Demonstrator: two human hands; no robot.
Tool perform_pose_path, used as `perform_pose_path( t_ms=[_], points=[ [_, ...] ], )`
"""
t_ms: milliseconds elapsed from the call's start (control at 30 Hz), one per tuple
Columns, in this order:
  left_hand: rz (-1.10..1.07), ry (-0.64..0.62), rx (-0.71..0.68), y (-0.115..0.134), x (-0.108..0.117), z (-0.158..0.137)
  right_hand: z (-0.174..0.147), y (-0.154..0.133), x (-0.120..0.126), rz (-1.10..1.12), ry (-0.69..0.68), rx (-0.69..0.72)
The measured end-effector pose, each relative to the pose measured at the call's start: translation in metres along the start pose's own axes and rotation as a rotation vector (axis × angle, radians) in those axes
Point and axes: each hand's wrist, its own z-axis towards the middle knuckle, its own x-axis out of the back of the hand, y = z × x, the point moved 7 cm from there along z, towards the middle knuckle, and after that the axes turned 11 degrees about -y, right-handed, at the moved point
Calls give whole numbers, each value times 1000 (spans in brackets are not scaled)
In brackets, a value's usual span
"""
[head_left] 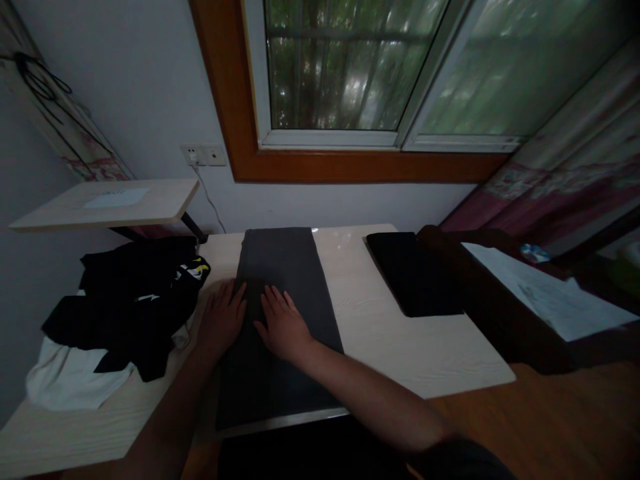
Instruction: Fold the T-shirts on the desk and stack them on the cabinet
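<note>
Furthest left of the left hand lies a white cloth (75, 380), partly under a heap of black clothing (135, 300) with white and yellow print, the heap reaching close to that hand's outer side. Beyond the heap, farther from the hand, stands a raised wooden shelf (170, 200) bearing a sheet of paper (117, 198). The left hand (223, 321) is palm down, fingers slightly apart, at the left edge of a dark gray folded cloth (285, 260). This cloth lies lengthwise on the pale wooden table (390, 360), stretching beyond both hands and back toward the person. The right hand (284, 327) rests palm down on its middle, fingers loosely spread and thumb out to the left; neither hand pinches anything. Ahead of it, well beyond, is a window (345, 73). To its right, apart from it, lies a flat black item (415, 277), its material too dark to tell. Farther right, a printed sheet (545, 290) lies on dark brown furniture (500, 320).
</note>
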Motion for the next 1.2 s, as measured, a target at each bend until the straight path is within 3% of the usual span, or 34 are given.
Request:
perform_pose_path(
  t_ms=[267,400,500,600,733,867,1000,1200],
  points=[
    [-32,27,-3,2,5,-1,-50,72,20,-61,60,-150],
    [-30,54,30,7,12,-1,-75,92,23,-78,84,-192],
    [-24,103,44,29,26,-6,-81,93,22,-84,94,-196],
    [-24,118,-87,68,37,-16,-81,91,23,-91,99,-196],
    [-37,47,-206,94,30,-29,-80,90,24,-103,93,-199],
    [-48,6,-170,73,18,-33,-81,91,24,-102,84,-203],
    [-54,17,-83,30,12,-32,-84,93,23,-97,71,-185],
    [-168,29,-88,-32,1,-42,-93,109,29,22,41,-59]
  ],
)
